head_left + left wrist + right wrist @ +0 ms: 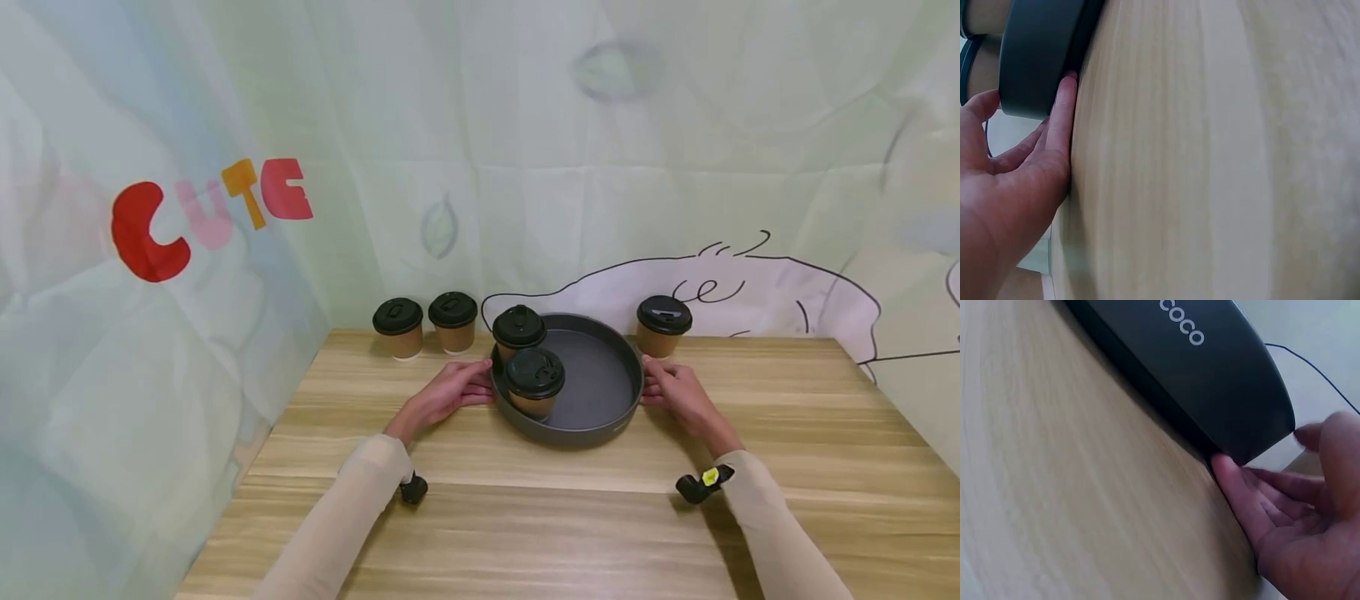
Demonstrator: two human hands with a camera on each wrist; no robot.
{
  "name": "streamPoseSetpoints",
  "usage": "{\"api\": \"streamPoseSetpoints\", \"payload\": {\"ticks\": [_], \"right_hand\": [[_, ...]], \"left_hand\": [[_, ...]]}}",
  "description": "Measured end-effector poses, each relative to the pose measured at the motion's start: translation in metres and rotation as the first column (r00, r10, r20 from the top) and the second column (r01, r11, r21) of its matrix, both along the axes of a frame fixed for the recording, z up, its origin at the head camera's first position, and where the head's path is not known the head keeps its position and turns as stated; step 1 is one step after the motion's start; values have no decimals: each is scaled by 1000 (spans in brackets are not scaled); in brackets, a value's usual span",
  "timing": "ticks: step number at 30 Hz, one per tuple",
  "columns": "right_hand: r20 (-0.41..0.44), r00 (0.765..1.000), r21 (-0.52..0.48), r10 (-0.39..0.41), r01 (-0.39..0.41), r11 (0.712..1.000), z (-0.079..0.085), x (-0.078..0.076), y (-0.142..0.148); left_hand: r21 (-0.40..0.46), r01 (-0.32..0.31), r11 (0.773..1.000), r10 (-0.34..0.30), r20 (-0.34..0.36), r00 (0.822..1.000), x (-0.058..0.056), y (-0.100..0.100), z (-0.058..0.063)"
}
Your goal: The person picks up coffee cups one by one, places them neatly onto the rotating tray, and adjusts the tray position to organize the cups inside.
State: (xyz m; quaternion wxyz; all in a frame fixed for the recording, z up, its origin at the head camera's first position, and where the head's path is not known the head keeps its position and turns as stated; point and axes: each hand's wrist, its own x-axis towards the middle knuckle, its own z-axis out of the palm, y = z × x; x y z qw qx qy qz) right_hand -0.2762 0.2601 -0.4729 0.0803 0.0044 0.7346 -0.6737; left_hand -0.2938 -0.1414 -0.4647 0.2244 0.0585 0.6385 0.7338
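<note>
A dark grey round tray point(600, 375) with a low wall lies on the wooden table. My left hand point(454, 390) holds its left side, and my right hand point(677, 396) holds the opposite side. In the left wrist view the thumb point(984, 105) is at the tray's upper rim while the fingers reach to its bottom edge. A similar hold shows in the right wrist view, where pale letters mark the tray wall point(1210, 369). Inside the tray, at the left, stand two lidded paper cups, a rear cup point(519, 329) and a front cup point(535, 383), both upright.
Two more black-lidded paper cups, one far left point(399, 327) and one beside it point(453, 321), stand along the table's back edge. Another cup point(662, 325) is behind my right hand. A printed curtain point(525, 208) hangs behind the table point(525, 533) and on its left.
</note>
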Motion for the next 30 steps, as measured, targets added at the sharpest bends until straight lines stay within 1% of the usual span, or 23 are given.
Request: {"api": "streamPoseSetpoints", "payload": {"ticks": [4, 10, 13, 17, 24, 30], "right_hand": [[28, 999, -27, 17, -16, 1000, 0, 1, 2], [60, 995, -116, 74, -67, 991, 2, 2, 5], [85, 992, -151, 93, -80, 985, 3, 3, 6], [87, 988, -170, 129, -112, 979, 4, 5, 8], [101, 976, -143, 194, -179, 973, 5, 5, 13], [85, 979, -99, 186, -178, 979, 6, -1, 11]], "left_hand": [[5, -8, 1000, 8, -4, 1000, 0, 0, -1], [23, -10, 1000, 10, -18, 1000, -1, -1, -3], [24, -7, 1000, 7, -19, 1000, -1, -2, -3], [17, -11, 1000, 11, -15, 1000, -1, -2, -3], [10, -8, 1000, 8, -6, 1000, 0, -2, -3], [12, 2, 1000, -2, -18, 1000, 0, -2, -3]]}}
